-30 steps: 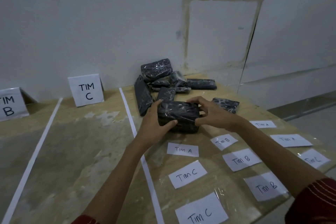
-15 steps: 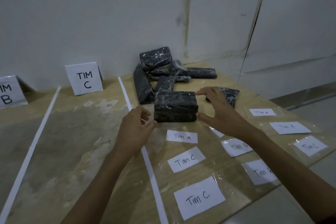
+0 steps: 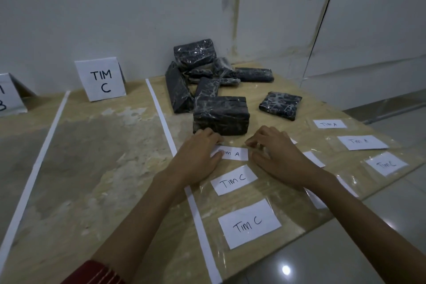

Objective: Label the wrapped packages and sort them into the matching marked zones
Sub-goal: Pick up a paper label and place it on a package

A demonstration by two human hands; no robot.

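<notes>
- A wooden table (image 3: 96, 157) stands against a wall (image 3: 115, 7), split by two white tape strips (image 3: 161, 113) into zones.
- A folded paper sign reading "TIM C" (image 3: 101, 79) stands at the back of the middle zone; another paper sign (image 3: 9, 93), partly cut off, stands to its left.
- A heap of dark plastic-wrapped packages (image 3: 198, 69) lies at the back of the right zone.
- One large wrapped package (image 3: 221, 115) sits in front of the heap; a flat wrapped package (image 3: 280, 105) lies to its right.
- A paper label reading "Tim A" (image 3: 232, 154) lies just in front of the large package, between the left hand (image 3: 198, 157) and right hand (image 3: 281, 159).
- Two paper labels reading "Tim C" (image 3: 234, 180) lie nearer the viewer; more labels (image 3: 362, 142) lie to the right.
</notes>
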